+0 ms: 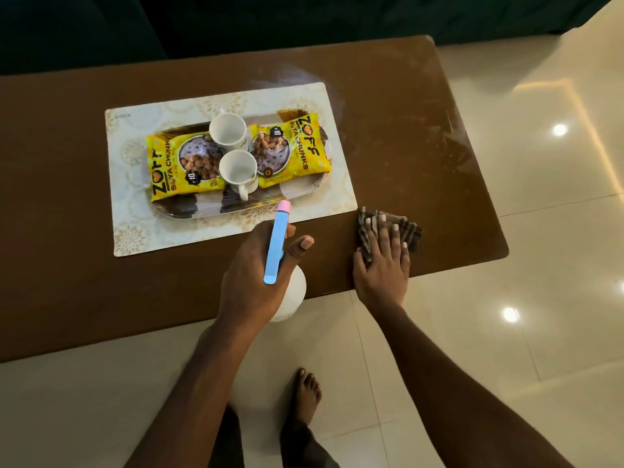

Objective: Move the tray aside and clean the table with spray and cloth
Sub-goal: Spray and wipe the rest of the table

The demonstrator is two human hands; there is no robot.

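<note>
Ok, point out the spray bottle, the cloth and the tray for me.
spray bottle (277,244): head view, on its blue top.
cloth (414,232): head view, on its bare striped right corner.
tray (202,211): head view, on its near rim.

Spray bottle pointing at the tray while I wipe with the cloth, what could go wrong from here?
1. The spray bottle in your left hand aims its pink nozzle toward the tray, so a squeeze could mist the two open mugs and soya chunks packets.
2. Your right hand presses the checked cloth beside the placemat corner; a leftward wipe might catch it and shift the loaded tray.
</note>
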